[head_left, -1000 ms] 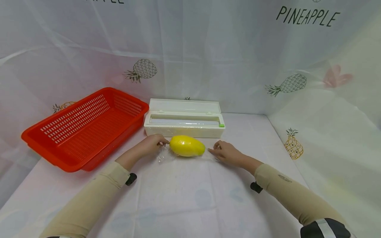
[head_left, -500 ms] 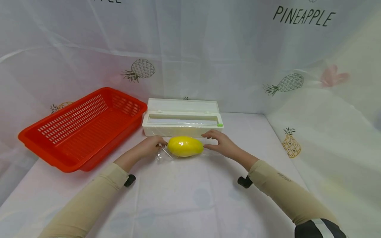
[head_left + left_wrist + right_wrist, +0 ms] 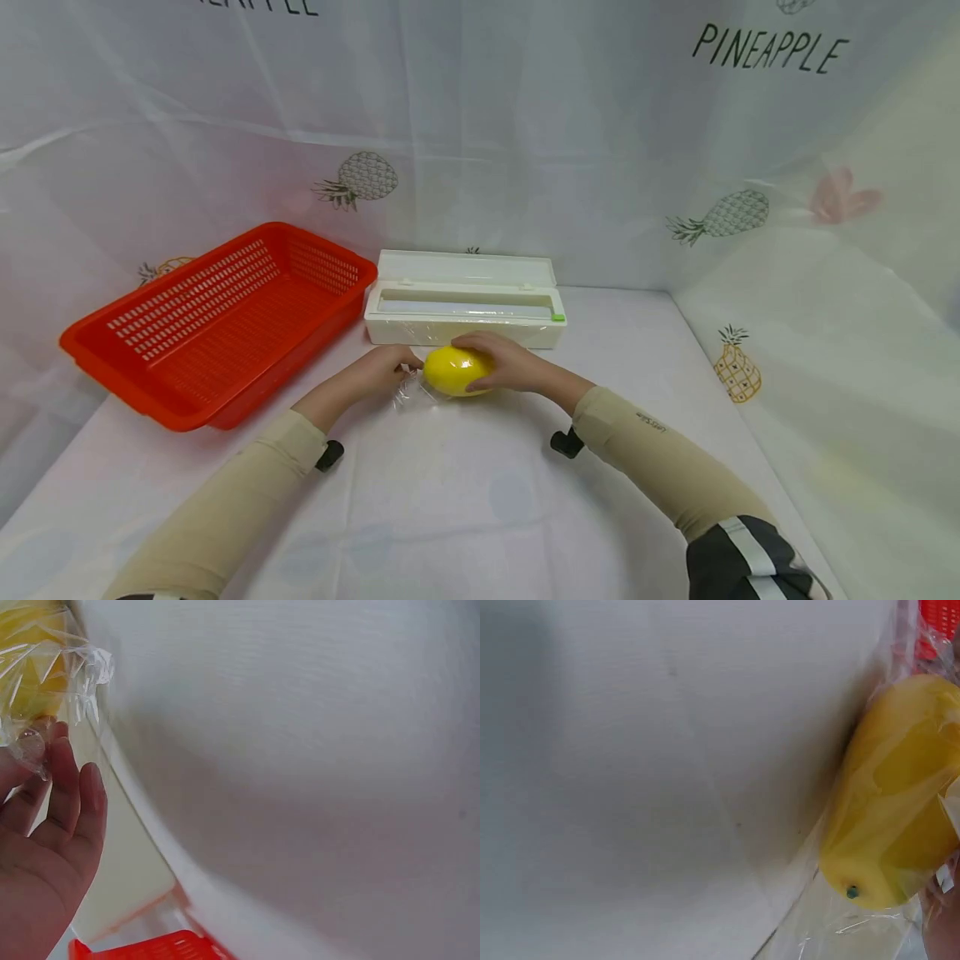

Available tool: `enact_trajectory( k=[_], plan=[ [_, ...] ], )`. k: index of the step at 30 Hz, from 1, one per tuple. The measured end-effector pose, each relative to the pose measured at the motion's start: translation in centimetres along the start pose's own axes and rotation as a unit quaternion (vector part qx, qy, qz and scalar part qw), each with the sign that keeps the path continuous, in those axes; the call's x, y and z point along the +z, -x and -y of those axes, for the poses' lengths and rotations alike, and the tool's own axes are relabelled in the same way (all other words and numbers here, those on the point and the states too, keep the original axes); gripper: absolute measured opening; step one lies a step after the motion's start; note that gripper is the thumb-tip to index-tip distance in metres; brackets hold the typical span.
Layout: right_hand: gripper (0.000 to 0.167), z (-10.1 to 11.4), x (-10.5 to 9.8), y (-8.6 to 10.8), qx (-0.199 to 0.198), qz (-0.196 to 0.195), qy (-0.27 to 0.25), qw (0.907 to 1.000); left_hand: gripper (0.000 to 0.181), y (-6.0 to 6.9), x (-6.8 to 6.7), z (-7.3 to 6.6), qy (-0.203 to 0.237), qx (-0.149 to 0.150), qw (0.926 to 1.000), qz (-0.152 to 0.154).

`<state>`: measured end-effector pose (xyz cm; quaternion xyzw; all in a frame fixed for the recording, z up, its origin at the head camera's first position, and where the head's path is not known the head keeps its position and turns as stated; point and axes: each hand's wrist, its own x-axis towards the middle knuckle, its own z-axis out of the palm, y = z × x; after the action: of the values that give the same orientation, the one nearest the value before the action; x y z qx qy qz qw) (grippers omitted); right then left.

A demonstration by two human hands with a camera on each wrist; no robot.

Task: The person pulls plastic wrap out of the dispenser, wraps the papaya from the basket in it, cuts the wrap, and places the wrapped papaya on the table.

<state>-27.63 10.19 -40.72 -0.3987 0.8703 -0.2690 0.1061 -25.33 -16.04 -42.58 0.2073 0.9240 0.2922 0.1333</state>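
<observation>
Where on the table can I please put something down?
Free: the white-covered table between the beige-sleeved forearms, and the patch bordered by the open white oblong box, right forearm and printed white curtain. Crowded: around the film-wrapped yellow oval fruit, between left hand, right hand and box.

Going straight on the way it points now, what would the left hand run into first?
Most likely the near end of the yellow fruit, just past the fingertips of the left hand, which pinches clear film. They may already touch; depth is unclear.
</observation>
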Motion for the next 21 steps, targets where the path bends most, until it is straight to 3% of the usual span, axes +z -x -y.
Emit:
enact_trajectory(
  k=[7,11,16,18,21],
  plan=[
    [0.068,0.1,-0.5,-1.2,0.033,0.032,-0.012,0.9989,0.027,0.2,-0.2,1.4,0.035,-0.049,0.9982,-0.007],
    [0.068,0.0,-0.6,-1.5,0.048,0.052,-0.026,0.9972,0.026,0.9,-0.8,2.1,0.065,-0.063,0.9955,-0.029],
    [0.070,0.0,-0.5,-1.6,0.068,0.065,-0.045,0.9946,0.027,1.9,-1.5,1.3,0.099,-0.033,0.9899,-0.095],
    [0.070,0.0,-0.5,-1.6,0.069,0.064,-0.048,0.9944,0.026,1.9,-1.6,0.1,0.090,-0.008,0.9897,-0.111],
    [0.070,0.1,-0.4,-1.7,0.068,0.059,-0.053,0.9945,0.031,1.4,-1.3,-1.7,0.055,0.015,0.9921,-0.112]
  ],
)
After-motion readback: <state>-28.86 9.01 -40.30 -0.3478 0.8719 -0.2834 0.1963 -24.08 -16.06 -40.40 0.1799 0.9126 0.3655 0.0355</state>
